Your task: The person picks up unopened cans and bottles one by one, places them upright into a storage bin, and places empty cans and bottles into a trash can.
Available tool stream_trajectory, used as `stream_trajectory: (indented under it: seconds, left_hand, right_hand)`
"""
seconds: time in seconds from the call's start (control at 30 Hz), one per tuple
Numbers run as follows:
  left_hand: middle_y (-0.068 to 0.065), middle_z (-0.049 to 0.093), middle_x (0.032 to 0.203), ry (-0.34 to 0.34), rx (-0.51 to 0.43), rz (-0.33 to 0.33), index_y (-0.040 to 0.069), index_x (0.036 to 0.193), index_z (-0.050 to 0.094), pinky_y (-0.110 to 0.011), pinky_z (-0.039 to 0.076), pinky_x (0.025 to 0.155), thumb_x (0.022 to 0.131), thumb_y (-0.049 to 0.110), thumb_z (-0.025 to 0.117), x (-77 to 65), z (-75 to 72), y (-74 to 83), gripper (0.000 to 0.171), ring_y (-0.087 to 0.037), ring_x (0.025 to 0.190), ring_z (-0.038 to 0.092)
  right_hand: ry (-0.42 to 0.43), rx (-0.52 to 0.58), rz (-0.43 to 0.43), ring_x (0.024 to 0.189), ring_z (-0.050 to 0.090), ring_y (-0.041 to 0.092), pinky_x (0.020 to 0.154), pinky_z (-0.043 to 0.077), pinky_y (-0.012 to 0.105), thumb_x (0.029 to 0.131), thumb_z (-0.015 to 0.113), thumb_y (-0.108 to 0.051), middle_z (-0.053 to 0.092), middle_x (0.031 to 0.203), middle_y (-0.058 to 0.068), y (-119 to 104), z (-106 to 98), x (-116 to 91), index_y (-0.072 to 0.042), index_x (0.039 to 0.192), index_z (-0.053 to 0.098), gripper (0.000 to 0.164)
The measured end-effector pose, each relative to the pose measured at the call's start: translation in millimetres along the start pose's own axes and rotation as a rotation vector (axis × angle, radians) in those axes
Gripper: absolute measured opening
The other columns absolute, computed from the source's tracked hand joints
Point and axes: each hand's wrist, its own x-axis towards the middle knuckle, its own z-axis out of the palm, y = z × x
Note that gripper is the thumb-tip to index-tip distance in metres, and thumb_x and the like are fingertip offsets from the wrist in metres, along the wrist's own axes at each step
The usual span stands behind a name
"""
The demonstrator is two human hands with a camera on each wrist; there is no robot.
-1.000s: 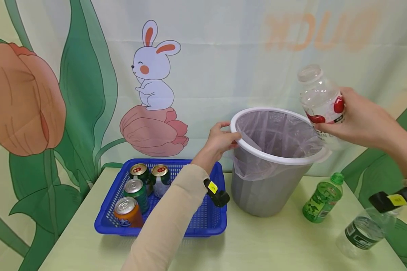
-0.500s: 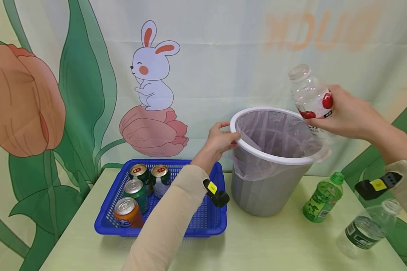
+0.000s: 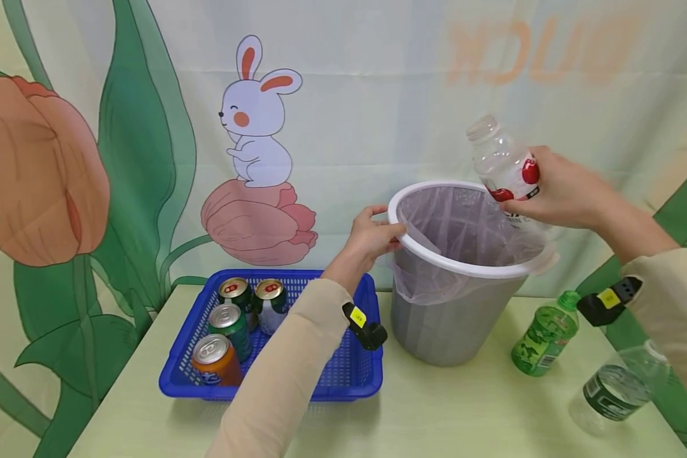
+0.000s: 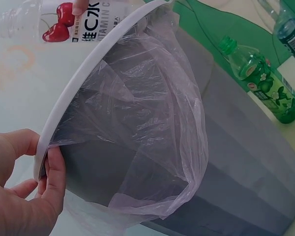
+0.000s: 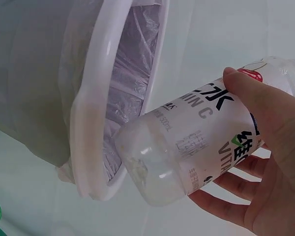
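A grey trash can (image 3: 441, 324) with a white rim and a thin translucent liner (image 3: 429, 286) stands on the table. My left hand (image 3: 372, 238) pinches the left side of its rim; in the left wrist view the fingers (image 4: 54, 177) curl under the rim. Above the can's right side, my right hand (image 3: 567, 191) grips a clear plastic bottle (image 3: 498, 156) with a cherry label. The bottle leans with its uncapped neck up and to the left. In the right wrist view the base of the bottle (image 5: 152, 172) is beside the can's opening.
Left of the can, a blue basket (image 3: 343, 388) holds several drink cans, among them an orange can (image 3: 216, 361). To the right stand a green bottle (image 3: 544, 337) and a clear bottle with a dark label (image 3: 612, 394). A printed curtain (image 3: 378, 114) hangs behind.
My right hand has moved left with the cherry-label bottle, bringing it farther over the trash can's opening. My left hand stays on the rim.
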Motion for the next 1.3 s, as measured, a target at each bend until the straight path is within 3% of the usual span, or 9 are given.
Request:
stream_trajectory:
  seconds: [0.17,0.93,1.3]
  left_hand:
    - [-0.011,0.059,0.107,0.005,0.003,0.004,0.014,0.133,0.041,-0.025,0.055,0.065,0.08,0.002,0.064,0.7,-0.5,-1.0,0.058,-0.018,0.074,0.062]
    - [-0.012,0.058,0.107,0.017,-0.004,0.003,0.013,0.132,0.042,-0.026,0.055,0.065,0.08,0.0,0.064,0.4,0.8,-0.5,0.058,-0.019,0.073,0.062]
    - [-0.012,0.059,0.107,0.02,-0.005,-0.001,0.013,0.132,0.042,-0.025,0.054,0.064,0.08,0.0,0.064,0.1,1.5,0.7,0.058,-0.018,0.072,0.061]
  right_hand:
    - [-0.012,-0.043,0.001,0.086,0.057,0.026,0.072,0.05,0.041,0.076,0.073,-0.034,0.055,0.103,0.015,-3.5,7.5,4.4,0.001,0.122,0.039,0.067]
    - [-0.063,-0.057,0.017,0.088,0.055,0.029,0.073,0.047,0.041,0.077,0.071,-0.028,0.052,0.103,0.018,-17.6,19.7,25.8,0.004,0.124,0.036,0.067]
    - [-0.107,-0.007,0.016,0.088,0.054,0.029,0.074,0.047,0.04,0.077,0.071,-0.024,0.052,0.103,0.019,-23.0,26.3,28.2,0.005,0.123,0.034,0.066]
